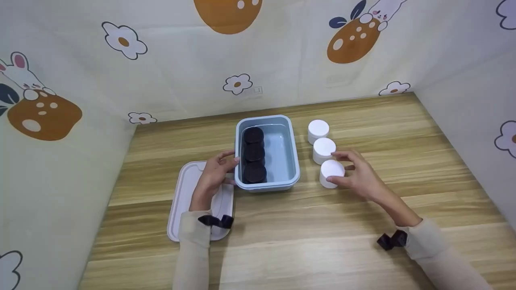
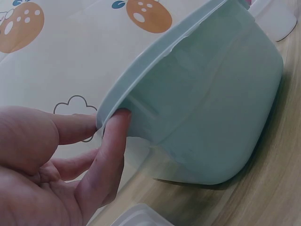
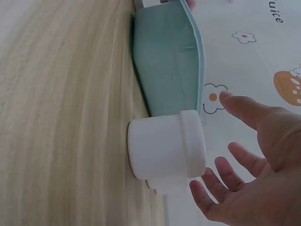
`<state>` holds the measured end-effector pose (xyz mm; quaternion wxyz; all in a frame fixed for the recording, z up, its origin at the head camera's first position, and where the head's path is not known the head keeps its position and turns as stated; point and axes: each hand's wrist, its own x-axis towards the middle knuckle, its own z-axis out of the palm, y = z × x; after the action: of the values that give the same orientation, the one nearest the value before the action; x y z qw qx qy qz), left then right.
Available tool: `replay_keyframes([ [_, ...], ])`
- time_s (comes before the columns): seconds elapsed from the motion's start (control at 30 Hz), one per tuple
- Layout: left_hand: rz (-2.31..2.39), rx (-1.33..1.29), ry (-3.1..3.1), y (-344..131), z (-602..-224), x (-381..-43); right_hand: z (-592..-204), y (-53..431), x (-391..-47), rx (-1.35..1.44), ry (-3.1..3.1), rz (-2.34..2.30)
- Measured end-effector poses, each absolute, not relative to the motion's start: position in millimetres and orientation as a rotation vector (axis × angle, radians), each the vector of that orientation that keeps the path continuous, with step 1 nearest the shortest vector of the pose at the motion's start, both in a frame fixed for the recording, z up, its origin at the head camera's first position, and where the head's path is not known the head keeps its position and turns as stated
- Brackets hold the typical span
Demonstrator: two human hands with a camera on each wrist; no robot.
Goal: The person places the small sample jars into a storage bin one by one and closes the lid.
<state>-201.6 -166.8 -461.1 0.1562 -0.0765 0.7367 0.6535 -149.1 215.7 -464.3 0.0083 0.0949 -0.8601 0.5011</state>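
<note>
A light blue plastic container (image 1: 282, 161) stands on the table with black-topped round jars (image 1: 254, 153) in a row along its left side. My left hand (image 1: 215, 173) pinches its left rim, thumb and fingers on either side of the edge (image 2: 113, 106) in the left wrist view. Right of the container, three white lidded jars (image 1: 332, 173) stand upright in a line. Around the nearest of them hovers my right hand (image 1: 358, 175), fingers spread. The right wrist view shows the thumb (image 3: 235, 101) apart from this white jar (image 3: 164, 146).
A pale rectangular lid (image 1: 181, 201) lies on the wooden table (image 1: 290, 241) left of the container, partly beneath my left forearm. Patterned cloth walls (image 1: 177, 60) enclose the table at the back and both sides.
</note>
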Motion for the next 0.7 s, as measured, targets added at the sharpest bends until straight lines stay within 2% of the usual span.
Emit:
replay_keyframes([
  [0.43, 1.877, -0.222, 2.107, -167, -460, -201, -485, 220, -153, 0.343, -2.708, 1.545],
  [0.7, 1.896, -0.231, 2.079, -167, -461, -202, -483, 219, -152, 0.326, -2.759, 1.547],
])
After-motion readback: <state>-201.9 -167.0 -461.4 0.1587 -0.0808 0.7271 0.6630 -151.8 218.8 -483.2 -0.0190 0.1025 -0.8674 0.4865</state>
